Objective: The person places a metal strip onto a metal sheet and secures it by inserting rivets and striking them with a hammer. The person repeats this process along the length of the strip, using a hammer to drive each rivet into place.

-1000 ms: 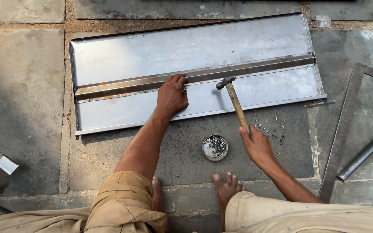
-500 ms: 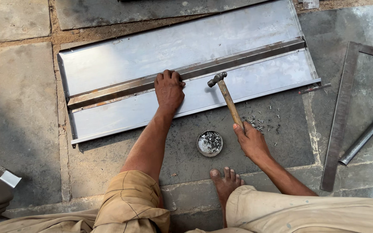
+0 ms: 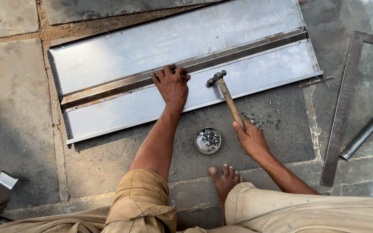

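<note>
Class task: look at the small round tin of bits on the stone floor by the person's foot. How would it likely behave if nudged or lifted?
The round tin looks shallow and flat-bottomed, so it would probably slide rather than tip. Its small metal pieces seem loose, so a jolt would likely scatter them, like the loose bits nearby. It is probably heavy for its size.

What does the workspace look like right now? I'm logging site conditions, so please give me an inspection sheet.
Surface: stone slab floor, dusty, joints visible.
Job's things: long sheet-metal panel lying flat; wooden-handled hammer, its head over the panel.
Clutter: small round tin of fasteners; loose small fasteners scattered on the floor.
Grips: left hand pressed on the panel's centre rib; right hand holds the hammer handle.
Cables: nothing seen.
Surroundings: metal frame strip and tubes at right; bare foot.
</note>
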